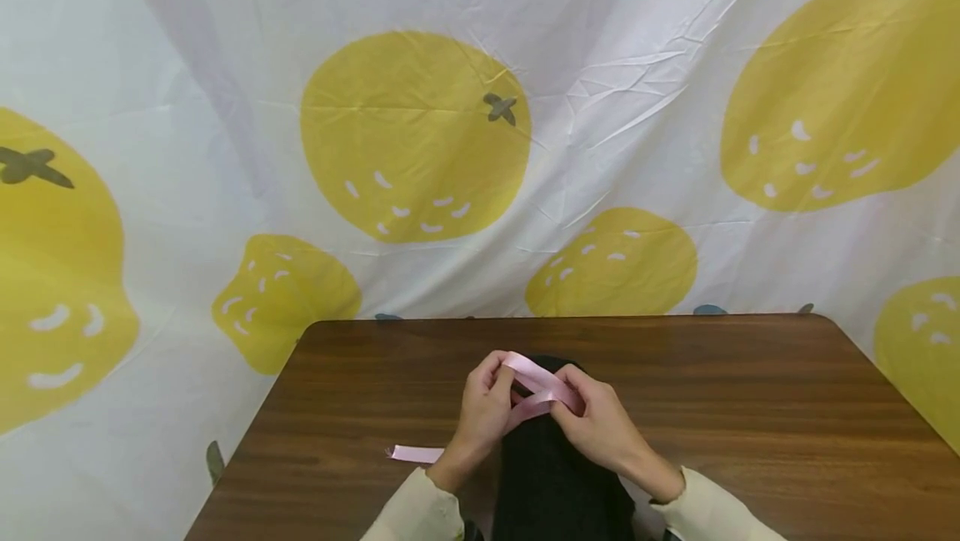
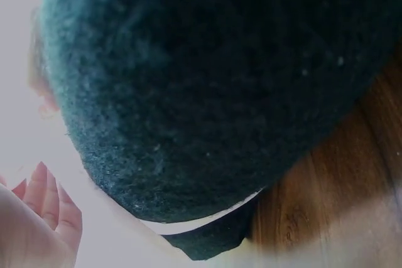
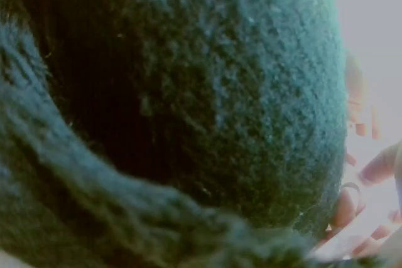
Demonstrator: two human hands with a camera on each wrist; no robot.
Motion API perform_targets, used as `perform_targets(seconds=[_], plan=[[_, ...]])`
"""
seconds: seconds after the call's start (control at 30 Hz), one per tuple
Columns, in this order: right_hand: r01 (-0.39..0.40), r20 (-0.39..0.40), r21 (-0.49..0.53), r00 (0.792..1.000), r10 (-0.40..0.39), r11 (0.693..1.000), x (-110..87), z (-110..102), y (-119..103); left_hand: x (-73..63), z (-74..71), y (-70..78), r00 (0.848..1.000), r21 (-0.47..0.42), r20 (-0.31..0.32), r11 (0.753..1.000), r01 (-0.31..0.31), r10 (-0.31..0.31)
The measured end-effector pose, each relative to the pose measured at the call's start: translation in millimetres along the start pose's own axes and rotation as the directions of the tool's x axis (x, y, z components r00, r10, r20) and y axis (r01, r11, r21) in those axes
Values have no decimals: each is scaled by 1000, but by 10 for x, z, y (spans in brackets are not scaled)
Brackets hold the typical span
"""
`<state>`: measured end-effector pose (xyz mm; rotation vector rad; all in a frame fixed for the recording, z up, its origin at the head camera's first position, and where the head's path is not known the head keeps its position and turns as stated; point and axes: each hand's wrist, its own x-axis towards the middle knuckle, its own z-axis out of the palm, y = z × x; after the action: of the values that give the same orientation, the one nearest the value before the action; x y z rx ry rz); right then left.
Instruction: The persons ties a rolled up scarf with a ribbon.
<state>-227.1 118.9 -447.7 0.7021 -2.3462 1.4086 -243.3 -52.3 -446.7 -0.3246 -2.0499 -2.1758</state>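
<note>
A pink satin ribbon (image 1: 534,373) forms a loop between my two hands in the head view. My left hand (image 1: 480,412) pinches its left bend between thumb and fingers. On the other side my right hand (image 1: 600,423) pinches the ribbon where strands come together. Below them stands a dark fuzzy fabric thing (image 1: 562,483), its kind unclear; it fills much of both wrist views. A pale band (image 2: 201,223) runs across its lower part in the left wrist view. One loose ribbon end (image 1: 416,454) lies on the table left of my left wrist.
The brown wood-grain table (image 1: 750,408) has rounded far corners. Behind and beside it hangs a white cloth (image 1: 600,24) printed with yellow fruit. Pale sleeves (image 1: 420,508) cover both forearms.
</note>
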Motion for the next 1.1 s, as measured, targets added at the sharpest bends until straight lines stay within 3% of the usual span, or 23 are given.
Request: perform_targets(seconds=[0.37,0.57,1.1], plan=[[-58,-54,26,997,59,998,-5,11,-32,-2,-41,11,1000,34,3,999,-30,30],[-78,-87,48,993,82,996,-11,24,-15,18,-63,10,998,-14,-11,998,-61,61],[-189,-81,177,975,206,966,-17,-73,-28,5,-215,-1,995,-47,-63,996,-76,73]])
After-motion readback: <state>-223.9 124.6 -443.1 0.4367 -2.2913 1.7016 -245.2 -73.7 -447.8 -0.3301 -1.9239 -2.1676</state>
